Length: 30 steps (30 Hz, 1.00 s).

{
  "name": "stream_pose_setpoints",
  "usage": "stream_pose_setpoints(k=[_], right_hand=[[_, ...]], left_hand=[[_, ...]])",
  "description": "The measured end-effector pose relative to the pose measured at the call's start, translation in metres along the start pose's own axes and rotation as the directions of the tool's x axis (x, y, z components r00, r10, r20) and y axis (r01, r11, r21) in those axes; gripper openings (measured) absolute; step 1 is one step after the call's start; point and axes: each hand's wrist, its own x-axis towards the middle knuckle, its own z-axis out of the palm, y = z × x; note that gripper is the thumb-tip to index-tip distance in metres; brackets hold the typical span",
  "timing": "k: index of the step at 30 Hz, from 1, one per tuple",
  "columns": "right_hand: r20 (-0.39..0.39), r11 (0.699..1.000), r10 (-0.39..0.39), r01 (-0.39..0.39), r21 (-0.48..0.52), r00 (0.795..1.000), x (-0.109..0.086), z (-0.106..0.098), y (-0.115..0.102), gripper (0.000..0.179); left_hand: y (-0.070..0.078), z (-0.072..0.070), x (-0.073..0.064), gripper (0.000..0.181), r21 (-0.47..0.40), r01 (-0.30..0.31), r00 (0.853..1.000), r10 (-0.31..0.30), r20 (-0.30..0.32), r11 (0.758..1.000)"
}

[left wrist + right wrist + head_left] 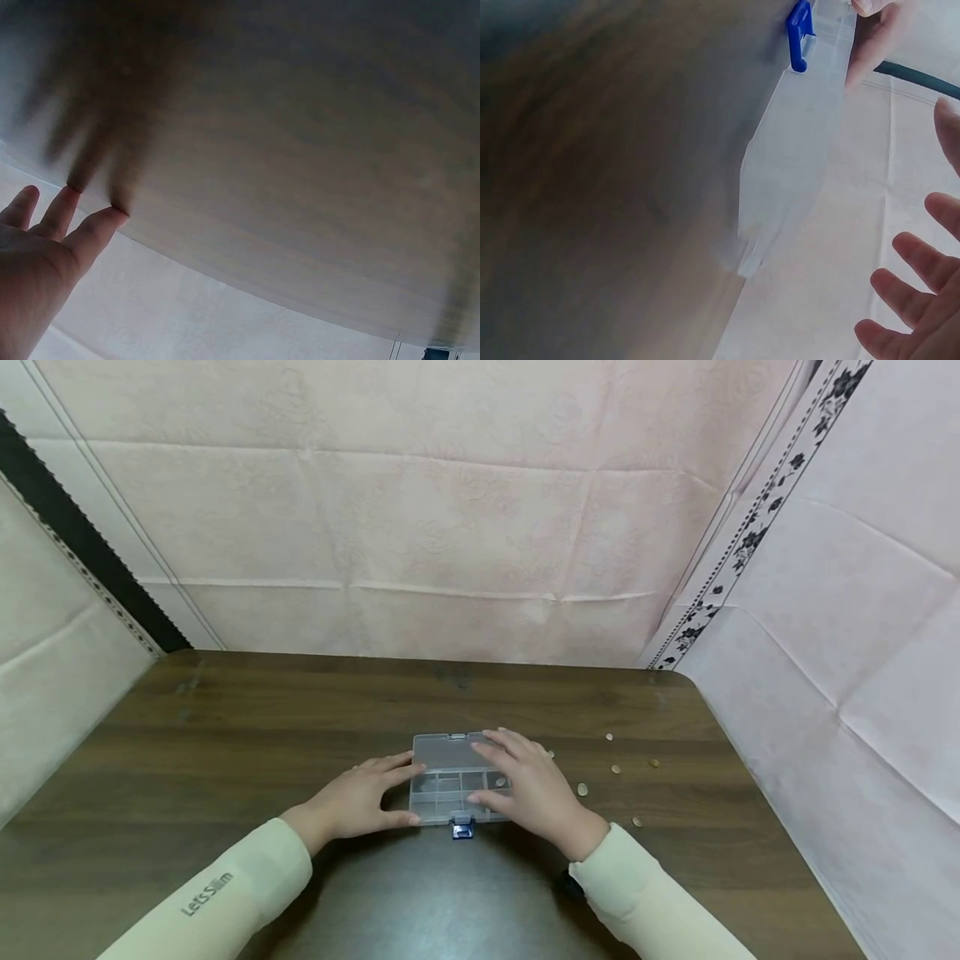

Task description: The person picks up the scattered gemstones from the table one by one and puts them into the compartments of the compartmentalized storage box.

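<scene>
A clear plastic compartment box lies on the brown table, with dividers visible in its front half. Its blue latch sticks out at the front edge, also visible as a blue clip in the right wrist view. My left hand touches the box's left side with thumb and forefinger extended; in the left wrist view, its fingers look straight. Spread over the box's right part is my right hand. The right wrist view shows its fingers apart from the box, holding nothing.
Several small round pale pieces, such as one beside the right hand and another farther right, lie scattered on the table. Pale cloth hangs behind the table and along both sides.
</scene>
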Motion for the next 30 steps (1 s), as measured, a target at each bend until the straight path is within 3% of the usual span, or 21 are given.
stream_pose_setpoints(k=[7, 30], right_hand=[[-0.008, 1.000, -0.015, 0.016, 0.010, 1.000, -0.011, -0.005, 0.008, 0.066], [-0.025, 0.985, 0.114, -0.110, 0.133, 0.993, -0.044, -0.022, 0.050, 0.063]], left_hand=[[-0.001, 0.000, -0.002, 0.081, -0.004, -0.009, 1.000, 0.009, -0.005, 1.000], [0.000, -0.002, 0.001, 0.082, 0.006, 0.007, 1.000, -0.007, 0.014, 1.000]])
